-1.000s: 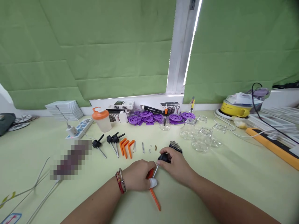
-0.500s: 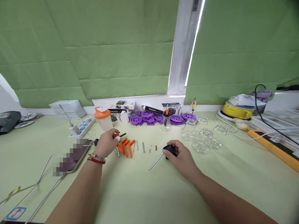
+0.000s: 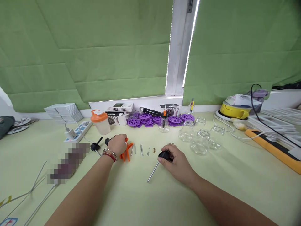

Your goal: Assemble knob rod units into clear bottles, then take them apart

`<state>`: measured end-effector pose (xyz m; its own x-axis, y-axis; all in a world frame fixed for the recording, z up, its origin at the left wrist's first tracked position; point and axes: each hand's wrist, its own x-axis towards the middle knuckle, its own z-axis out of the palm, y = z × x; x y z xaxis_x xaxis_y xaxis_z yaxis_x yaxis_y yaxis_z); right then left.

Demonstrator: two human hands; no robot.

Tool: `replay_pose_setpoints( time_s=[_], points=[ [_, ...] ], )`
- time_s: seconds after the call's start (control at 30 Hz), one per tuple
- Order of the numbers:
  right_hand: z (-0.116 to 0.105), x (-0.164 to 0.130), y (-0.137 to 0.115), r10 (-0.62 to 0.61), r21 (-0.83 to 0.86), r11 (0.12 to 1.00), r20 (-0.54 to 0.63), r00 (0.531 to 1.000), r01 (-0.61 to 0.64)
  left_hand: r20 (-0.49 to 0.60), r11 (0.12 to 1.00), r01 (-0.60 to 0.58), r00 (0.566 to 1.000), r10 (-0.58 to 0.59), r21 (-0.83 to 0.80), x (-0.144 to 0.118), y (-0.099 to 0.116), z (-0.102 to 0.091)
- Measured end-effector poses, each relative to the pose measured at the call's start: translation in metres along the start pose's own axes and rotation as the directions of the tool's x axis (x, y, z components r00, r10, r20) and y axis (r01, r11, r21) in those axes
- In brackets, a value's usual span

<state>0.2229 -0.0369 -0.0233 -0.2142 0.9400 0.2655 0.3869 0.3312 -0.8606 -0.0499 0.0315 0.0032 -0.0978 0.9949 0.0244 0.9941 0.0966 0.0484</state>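
Observation:
My right hand [image 3: 176,160] grips the black knob [image 3: 164,154] of a tool whose metal rod [image 3: 152,172] points down-left and lies on the pale green table [image 3: 145,201]. My left hand [image 3: 118,143] reaches forward over a cluster of orange angled pieces [image 3: 128,151]. Its fingers are curled on one of them, and an orange tip shows at the fingertips. Just left of that hand lie black-knobbed rod tools [image 3: 96,146]. Between my hands lie two metal pins [image 3: 141,150] and some tiny screws [image 3: 150,151].
A blurred phone [image 3: 68,160] and a white power strip [image 3: 76,129] lie at the left, with an orange-lidded shaker [image 3: 100,121] behind. Purple wheels [image 3: 145,119] and boxes line the back wall. Glass jars [image 3: 199,138] stand at the right, before a yellow device [image 3: 235,110] and an orange-edged bar [image 3: 270,146].
My left hand has carried the orange piece from beside the rod up to the orange cluster. My right hand has kept the black-knobbed rod tool and shifted slightly.

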Motion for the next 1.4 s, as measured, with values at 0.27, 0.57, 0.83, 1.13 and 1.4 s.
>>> replay_pose_setpoints(
  time_s=[0.27,0.57,0.83,1.13,1.4],
  points=[
    [-0.002,-0.001,-0.003,-0.008,0.009,1.0,0.016,1.0,0.008,-0.002,0.999,-0.035,0.999,0.035,0.018,-0.003,0.01,0.013],
    [0.0,-0.001,-0.001,-0.004,0.027,1.0,0.015,1.0,0.003,-0.016,0.998,-0.062,0.998,0.061,-0.033,-0.022,0.02,-0.005],
    [0.005,-0.011,-0.004,-0.221,0.065,0.974,0.03,0.975,0.219,-0.006,0.745,-0.604,0.778,0.628,-0.282,-0.102,0.084,-0.01],
    [0.019,-0.034,-0.009,-0.619,-0.167,0.757,0.122,0.776,0.631,-0.109,0.81,-0.56,0.829,0.549,-0.176,-0.135,0.065,-0.027],
    [0.023,-0.034,-0.01,-0.587,-0.021,0.795,0.224,0.778,0.606,-0.083,0.927,-0.062,0.996,0.033,-0.371,-0.091,-0.014,-0.038]
  ],
)
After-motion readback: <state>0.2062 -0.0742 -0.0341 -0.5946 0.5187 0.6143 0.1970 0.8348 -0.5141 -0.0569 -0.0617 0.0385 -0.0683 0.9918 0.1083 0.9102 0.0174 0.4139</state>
